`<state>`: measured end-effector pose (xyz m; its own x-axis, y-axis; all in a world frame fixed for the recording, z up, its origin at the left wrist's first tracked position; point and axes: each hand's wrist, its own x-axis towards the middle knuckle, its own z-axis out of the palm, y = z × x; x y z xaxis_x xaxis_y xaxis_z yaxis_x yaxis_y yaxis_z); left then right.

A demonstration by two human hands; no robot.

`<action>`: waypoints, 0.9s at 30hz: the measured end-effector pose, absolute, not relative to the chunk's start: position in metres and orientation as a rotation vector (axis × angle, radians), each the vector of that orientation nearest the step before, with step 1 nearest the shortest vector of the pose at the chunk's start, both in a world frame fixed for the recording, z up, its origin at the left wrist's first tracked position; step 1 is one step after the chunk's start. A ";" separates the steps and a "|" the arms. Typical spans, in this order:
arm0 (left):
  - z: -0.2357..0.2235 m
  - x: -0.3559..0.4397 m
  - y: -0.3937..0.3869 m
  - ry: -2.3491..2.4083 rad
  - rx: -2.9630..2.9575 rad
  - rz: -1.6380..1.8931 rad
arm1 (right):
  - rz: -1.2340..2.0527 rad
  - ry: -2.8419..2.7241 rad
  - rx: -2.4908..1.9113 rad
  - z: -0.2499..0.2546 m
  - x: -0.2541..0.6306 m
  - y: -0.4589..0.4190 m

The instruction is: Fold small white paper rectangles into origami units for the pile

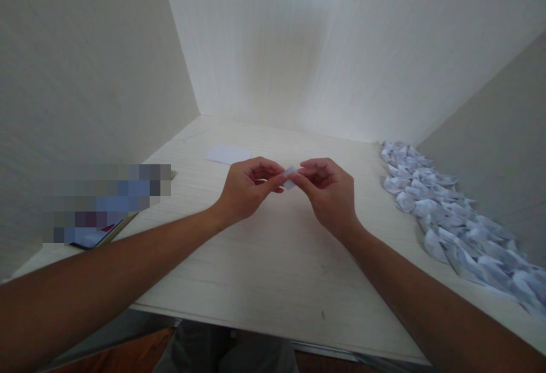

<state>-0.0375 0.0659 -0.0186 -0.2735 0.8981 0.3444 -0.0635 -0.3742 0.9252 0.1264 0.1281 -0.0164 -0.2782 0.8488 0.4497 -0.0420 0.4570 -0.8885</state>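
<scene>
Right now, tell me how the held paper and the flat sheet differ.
The held paper is pinched between the left hand and right hand; the flat sheet lies on the table, beyond the left hand. The held paper shows as a small, partly covered piece; the flat sheet shows a wider area. Both look whitish.

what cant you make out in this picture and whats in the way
All in the head view:
Small paper piece: its folds, partly covered by the fingers of the left hand and right hand, and too small.
White paper: part of its near edge, behind the left hand.
Flat object at left: mostly hidden by pixel blocks.
Pile of folded paper: its count; pieces overlap, and the right edge cuts it off.
</scene>
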 end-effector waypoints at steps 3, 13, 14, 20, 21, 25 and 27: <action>-0.018 -0.037 0.066 1.126 1.231 1.721 | 0.998 -1.647 -0.737 -0.015 0.127 0.128; -0.018 -0.039 0.067 1.126 1.199 1.731 | 1.201 -1.644 -0.723 -0.014 0.127 0.130; -0.018 -0.039 0.067 1.133 1.204 1.723 | 1.217 -1.637 -0.731 -0.014 0.127 0.129; -0.018 -0.039 0.067 1.139 1.213 1.708 | 1.208 -1.613 -0.743 -0.013 0.127 0.127; -0.018 -0.039 0.067 1.133 1.207 1.707 | 1.204 -1.611 -0.746 -0.013 0.127 0.127; -0.016 -0.039 0.067 1.134 1.183 1.686 | 1.214 -1.613 -0.760 -0.013 0.127 0.126; -0.014 -0.039 0.066 1.142 1.172 1.671 | 1.224 -1.612 -0.760 -0.013 0.127 0.126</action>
<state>-0.0390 0.0661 -0.0145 -0.2692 0.9285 0.2558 -0.0987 -0.2908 0.9517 0.1273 0.1256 -0.0127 -0.3649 0.8781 0.3094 -0.0621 0.3086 -0.9491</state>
